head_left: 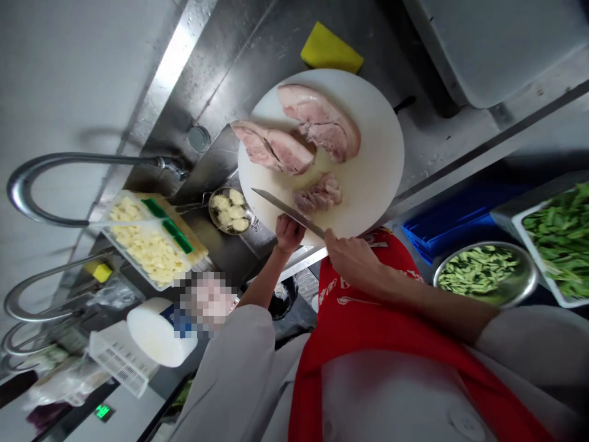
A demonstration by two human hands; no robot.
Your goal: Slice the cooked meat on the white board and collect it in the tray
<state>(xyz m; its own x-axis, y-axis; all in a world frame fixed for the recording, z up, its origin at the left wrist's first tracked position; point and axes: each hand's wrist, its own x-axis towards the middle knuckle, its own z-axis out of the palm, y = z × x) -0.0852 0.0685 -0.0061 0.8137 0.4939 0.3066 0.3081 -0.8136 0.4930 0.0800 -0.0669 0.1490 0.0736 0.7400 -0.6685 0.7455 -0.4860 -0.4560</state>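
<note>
My right hand (352, 258) is wrapped round the handle of a kitchen knife (289, 212). The blade points up and left over the near part of a round white cutting board (380, 166). Beside the blade, at the board's near edge, my left hand (289, 233) is closed with its fingers curled; whether anything is inside cannot be seen. A small pile of cut meat (318, 193) lies just beyond the blade. Farther back on the board rest two large pieces of pale, skin-on meat, one on the left (273, 148) and another behind it (322, 120).
A yellow sponge or folded cloth (331, 49) lies behind the board. To the left are a pan of pale pieces (230, 210), a tub of pale chunks (147, 242) and a curved faucet (83, 158). On the right stand a bowl of sliced greens (483, 273) and a leafy-greens crate (559, 245).
</note>
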